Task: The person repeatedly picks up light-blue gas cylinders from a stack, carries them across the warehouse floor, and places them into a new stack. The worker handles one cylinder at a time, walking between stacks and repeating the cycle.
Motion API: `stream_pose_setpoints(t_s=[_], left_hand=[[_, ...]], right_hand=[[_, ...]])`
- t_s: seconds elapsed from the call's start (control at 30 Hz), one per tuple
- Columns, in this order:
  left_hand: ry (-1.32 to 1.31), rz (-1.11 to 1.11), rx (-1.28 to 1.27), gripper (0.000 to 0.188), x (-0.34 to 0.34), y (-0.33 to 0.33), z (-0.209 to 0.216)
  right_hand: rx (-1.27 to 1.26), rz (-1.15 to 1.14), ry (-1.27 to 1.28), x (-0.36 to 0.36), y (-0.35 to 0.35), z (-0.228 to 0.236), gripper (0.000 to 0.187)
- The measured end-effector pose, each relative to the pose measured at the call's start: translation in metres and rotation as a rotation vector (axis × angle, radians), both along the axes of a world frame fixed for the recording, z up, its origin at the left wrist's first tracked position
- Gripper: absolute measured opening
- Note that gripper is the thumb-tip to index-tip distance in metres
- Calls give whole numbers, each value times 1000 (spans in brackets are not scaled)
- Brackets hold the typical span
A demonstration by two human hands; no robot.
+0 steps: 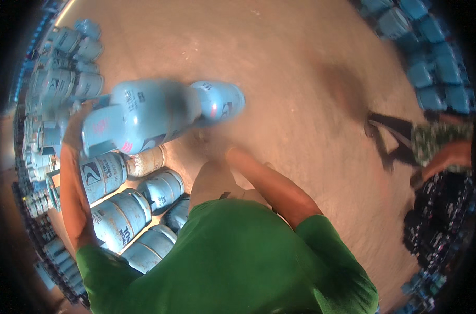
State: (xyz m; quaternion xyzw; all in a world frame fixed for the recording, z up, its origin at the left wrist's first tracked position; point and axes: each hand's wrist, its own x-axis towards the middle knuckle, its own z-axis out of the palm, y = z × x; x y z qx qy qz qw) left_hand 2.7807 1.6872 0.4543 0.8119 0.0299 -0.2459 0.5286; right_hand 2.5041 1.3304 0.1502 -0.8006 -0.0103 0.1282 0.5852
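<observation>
A light blue gas cylinder point(149, 116) lies tilted in front of me, its collar toward the left and its far end blurred. At that collar is my left hand point(80, 116), closed about the edge, its fingers partly hidden. My right hand point(213, 145) is low under the cylinder's right end, in shadow and smeared by motion; whether it touches the metal is unclear. Just beyond that end, a second blue gas cylinder point(221, 100) shows, partly covered by the first one.
Several blue cylinders point(120, 217) stand close by my left leg, a rusty whitish one point(146, 161) among them. Stacked cylinders point(57, 83) line the left side, and more point(442, 63) the far right. Another person point(442, 146) walks at right, near dark stacked cylinders point(437, 220).
</observation>
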Motion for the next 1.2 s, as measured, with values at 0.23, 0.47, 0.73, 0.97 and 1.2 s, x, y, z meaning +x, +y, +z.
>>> stream_pose_setpoints(t_s=[0.23, 0.47, 0.73, 0.97, 1.2], left_hand=[[-107, 94, -256, 22, 26, 44, -7], [-457, -99, 228, 24, 74, -18, 15], [-1002, -773, 722, 60, 96, 91, -4], [-676, -137, 752, 61, 216, 56, -3], [-452, 295, 1172, 89, 394, 95, -12]], right_hand=[[226, 196, 83, 88, 59, 70, 59], [451, -38, 255, 214, 152, 56, 63], [919, -471, 276, 415, 138, 46, 68], [922, -304, 495, 569, 87, 49, 56], [510, 41, 713, 580, 48, 13, 43]])
